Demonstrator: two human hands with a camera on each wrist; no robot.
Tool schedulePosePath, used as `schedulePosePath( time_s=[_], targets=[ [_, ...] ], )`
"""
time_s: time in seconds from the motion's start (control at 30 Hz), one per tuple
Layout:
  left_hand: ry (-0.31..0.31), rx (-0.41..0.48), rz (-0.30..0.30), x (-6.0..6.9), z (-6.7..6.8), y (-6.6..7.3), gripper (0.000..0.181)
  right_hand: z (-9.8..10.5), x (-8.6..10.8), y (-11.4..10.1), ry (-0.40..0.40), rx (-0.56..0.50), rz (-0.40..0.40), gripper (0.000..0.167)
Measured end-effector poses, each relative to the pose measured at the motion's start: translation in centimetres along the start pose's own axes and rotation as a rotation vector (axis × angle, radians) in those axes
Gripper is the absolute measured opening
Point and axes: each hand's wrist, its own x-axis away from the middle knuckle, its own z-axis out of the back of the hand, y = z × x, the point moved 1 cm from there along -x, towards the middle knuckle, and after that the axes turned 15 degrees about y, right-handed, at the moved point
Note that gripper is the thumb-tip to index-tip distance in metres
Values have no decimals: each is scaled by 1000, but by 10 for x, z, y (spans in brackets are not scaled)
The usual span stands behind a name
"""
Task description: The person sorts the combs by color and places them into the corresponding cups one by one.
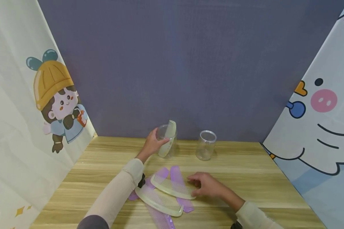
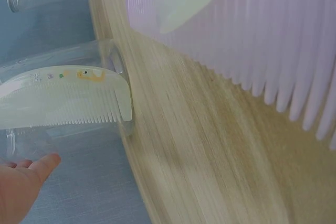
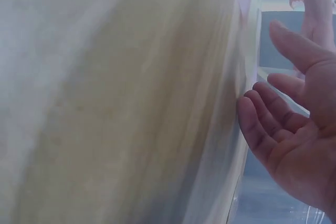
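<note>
A pale green comb (image 1: 170,130) leans upright inside a clear plastic jar (image 1: 173,151) at the back of the table. My left hand (image 1: 153,143) is at the jar's left side, thumb extended across its front; in the left wrist view the comb (image 2: 63,98) stands clear of the thumb. Two pale green combs (image 1: 160,201) lie across several purple combs (image 1: 176,175) in a pile. By the pile's right end is my right hand (image 1: 207,184), fingers loosely bent. Nothing shows in its palm in the right wrist view; whether it touches a comb I cannot tell.
A second clear jar (image 1: 204,149) with a silvery rim stands to the right of the first. Behind the wooden table (image 1: 240,165) rises a grey-blue panel (image 1: 189,70). Printed cartoon sheets (image 1: 14,105) flank both sides.
</note>
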Motion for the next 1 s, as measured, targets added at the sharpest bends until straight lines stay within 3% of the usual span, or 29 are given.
schedulePosePath(
  time_s=[0.37, 0.5, 1.0],
  targets=[
    [3, 6, 6, 1, 0, -1, 95, -10, 4, -9, -7, 51, 85, 56],
    [13, 3, -4, 1, -1, -1, 93, -10, 5, -9, -4, 71, 72, 65],
    [19, -4, -10, 1, 0, 0, 92, -10, 5, -11, -25, 97, 54, 66]
  ],
)
